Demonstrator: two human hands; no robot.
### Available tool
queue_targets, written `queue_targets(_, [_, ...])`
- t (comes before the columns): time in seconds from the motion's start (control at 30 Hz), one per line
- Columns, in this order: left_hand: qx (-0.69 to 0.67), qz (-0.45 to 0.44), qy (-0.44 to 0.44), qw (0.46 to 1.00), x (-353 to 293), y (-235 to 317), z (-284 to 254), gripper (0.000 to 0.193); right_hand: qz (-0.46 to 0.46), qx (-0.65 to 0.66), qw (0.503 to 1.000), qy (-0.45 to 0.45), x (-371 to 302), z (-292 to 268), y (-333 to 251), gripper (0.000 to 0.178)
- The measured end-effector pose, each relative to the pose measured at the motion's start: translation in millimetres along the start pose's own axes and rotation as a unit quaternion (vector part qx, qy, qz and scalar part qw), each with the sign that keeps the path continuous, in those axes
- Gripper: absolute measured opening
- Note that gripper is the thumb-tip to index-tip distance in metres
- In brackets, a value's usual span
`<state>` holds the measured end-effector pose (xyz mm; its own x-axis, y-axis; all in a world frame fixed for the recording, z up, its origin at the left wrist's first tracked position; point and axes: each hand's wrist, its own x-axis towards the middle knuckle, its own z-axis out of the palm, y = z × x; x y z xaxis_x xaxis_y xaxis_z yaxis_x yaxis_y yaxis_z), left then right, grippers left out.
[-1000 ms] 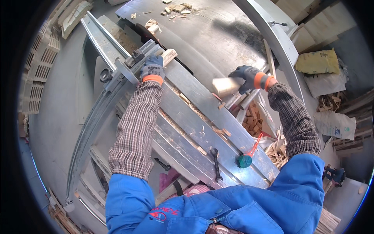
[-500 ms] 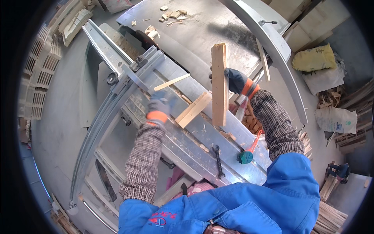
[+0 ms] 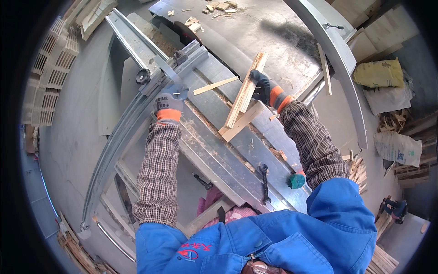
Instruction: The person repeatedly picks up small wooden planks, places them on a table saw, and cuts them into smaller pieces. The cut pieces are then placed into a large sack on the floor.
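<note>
My right hand, in a dark glove with an orange cuff, is closed on the upper part of a narrow wooden board. The board tilts over a second wooden piece on the grey slotted machine table; whether they touch is unclear. My left hand, gloved in grey with an orange cuff, is at the metal fence at the table's left side. Its fingers are indistinct, so their grip is not readable. A thin wooden strip lies between the hands.
A wrench and a green tool lie on the near table. Wood offcuts are scattered on the far surface. A curved grey beam arches along the right, beyond which sacks stand. A person is farther right.
My right hand has tipped the upright board over, down toward the second piece. My left hand has moved left and away to the fence. The whole view has shifted slightly.
</note>
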<state>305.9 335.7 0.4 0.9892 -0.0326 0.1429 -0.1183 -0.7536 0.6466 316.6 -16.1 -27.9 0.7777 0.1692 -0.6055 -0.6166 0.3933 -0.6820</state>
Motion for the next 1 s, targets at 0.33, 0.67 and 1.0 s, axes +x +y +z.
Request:
queue_targets(0.33, [0.037, -0.074, 0.197, 0.977, 112, -5, -80, 0.058, 0.021, 0.060, 0.998, 0.027, 18, 43, 24, 0.048])
queue_targets(0.67, [0.066, 0.022, -0.106, 0.992, 34, 25, 3, 0.066, -0.056, 0.068, 0.993, 0.077, 32, 58, 18, 0.060])
queue_targets(1.0, [0.325, 0.064, -0.075, 0.941, 33, -2, 9, 0.076, 0.025, 0.030, 0.996, 0.080, 92, 151, 45, 0.063])
